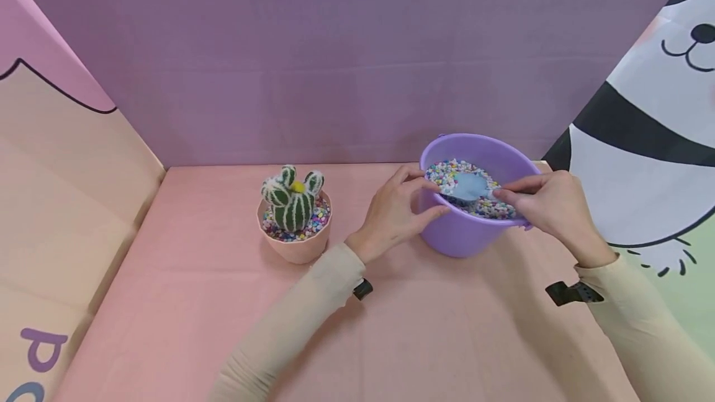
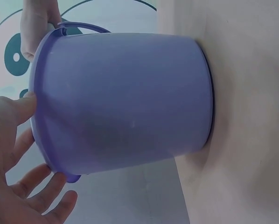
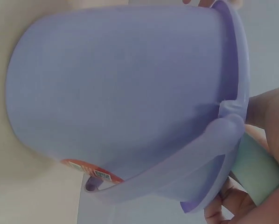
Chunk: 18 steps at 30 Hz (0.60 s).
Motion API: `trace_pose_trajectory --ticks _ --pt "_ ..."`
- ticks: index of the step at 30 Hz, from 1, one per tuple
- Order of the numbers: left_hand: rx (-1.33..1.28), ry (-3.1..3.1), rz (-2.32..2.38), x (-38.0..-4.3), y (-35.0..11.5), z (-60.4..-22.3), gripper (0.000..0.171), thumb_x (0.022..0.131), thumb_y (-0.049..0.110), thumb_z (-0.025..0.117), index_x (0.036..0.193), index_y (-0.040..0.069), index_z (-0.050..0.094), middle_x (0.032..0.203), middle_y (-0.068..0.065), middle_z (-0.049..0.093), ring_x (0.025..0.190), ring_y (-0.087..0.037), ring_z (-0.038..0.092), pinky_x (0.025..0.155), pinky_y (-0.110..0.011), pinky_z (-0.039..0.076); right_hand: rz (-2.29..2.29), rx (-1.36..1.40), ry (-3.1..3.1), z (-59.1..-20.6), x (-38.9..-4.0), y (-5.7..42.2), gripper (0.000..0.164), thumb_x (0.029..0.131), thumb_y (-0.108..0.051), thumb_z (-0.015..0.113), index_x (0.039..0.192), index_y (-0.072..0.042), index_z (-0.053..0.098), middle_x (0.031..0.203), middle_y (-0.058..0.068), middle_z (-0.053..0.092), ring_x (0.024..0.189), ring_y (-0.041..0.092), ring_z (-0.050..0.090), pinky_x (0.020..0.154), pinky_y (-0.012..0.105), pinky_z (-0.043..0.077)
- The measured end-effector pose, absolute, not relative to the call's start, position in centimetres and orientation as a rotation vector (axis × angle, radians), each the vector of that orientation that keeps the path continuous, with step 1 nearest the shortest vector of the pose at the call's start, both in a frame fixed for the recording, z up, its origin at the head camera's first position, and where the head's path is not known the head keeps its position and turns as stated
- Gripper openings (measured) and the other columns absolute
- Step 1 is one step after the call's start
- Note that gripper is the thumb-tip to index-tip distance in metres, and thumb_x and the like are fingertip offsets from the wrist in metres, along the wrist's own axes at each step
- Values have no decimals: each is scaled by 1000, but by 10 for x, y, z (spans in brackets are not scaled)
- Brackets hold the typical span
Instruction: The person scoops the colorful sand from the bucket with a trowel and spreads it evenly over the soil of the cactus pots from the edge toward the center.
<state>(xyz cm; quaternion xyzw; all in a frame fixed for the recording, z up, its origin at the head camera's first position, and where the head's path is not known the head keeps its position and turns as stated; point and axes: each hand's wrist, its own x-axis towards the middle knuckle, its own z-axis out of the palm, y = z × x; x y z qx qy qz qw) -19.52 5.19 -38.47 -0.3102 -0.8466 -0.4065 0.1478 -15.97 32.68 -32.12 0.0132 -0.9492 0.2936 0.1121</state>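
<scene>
My right hand (image 1: 550,206) grips the handle of a light blue scoop (image 1: 469,187) at the right side of a purple bucket (image 1: 460,237). The scoop's flat blade lies over the multicoloured pebbles (image 1: 455,169) inside. In the right wrist view the rounded handle (image 3: 256,165) shows between thumb and fingers, just past the rim. My left hand (image 1: 393,209) is at the bucket's left side, thumb and index fingertips touching the rim and its other fingers spread. A left index fingertip comes close to the blade's left edge.
A knitted cactus (image 1: 293,209) with a yellow flower stands in a peach pot (image 1: 296,250) of colourful pebbles, left of my left hand. The bucket's handle (image 3: 172,163) hangs down outside it. Behind the pink table (image 1: 391,334) rises a purple backdrop (image 1: 335,67); a panda-print panel (image 1: 659,141) flanks the right.
</scene>
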Motion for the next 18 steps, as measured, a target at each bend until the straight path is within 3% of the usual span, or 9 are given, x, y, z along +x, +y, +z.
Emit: trace_pose_trajectory --ticks 4,6,12,18 --pt "-899 -2448 -1142 -195 50 -385 40 92 43 84 124 19 78 137 -5 63 130 -14 60 108 -26 52 967 -1 -2768 -322 -157 327 34 93 -33 83 106 -2 84 68 -32 70 47 5 67 47 24 55" --pt "-897 -2449 -1141 -195 51 -385 40 92 43 84 123 19 78 137 -4 63 130 -14 60 107 -26 52 988 -29 -2769 -323 -155 328 36 94 -35 82 108 -2 84 68 -39 65 50 3 67 49 24 56" --pt "-862 -2443 -1139 -194 52 -386 37 91 43 85 120 22 79 134 -2 64 125 -12 62 100 -25 53 1002 -92 -2720 -325 -150 333 39 92 -37 84 111 -3 84 71 -41 65 72 -13 62 56 16 51" --pt "-866 -2416 -1180 -194 53 -387 36 90 41 86 120 21 79 131 0 63 122 -13 62 98 -25 54 1058 -129 -2643 -327 -146 338 41 89 -39 87 111 -4 84 74 -40 67 78 -15 64 63 12 48"
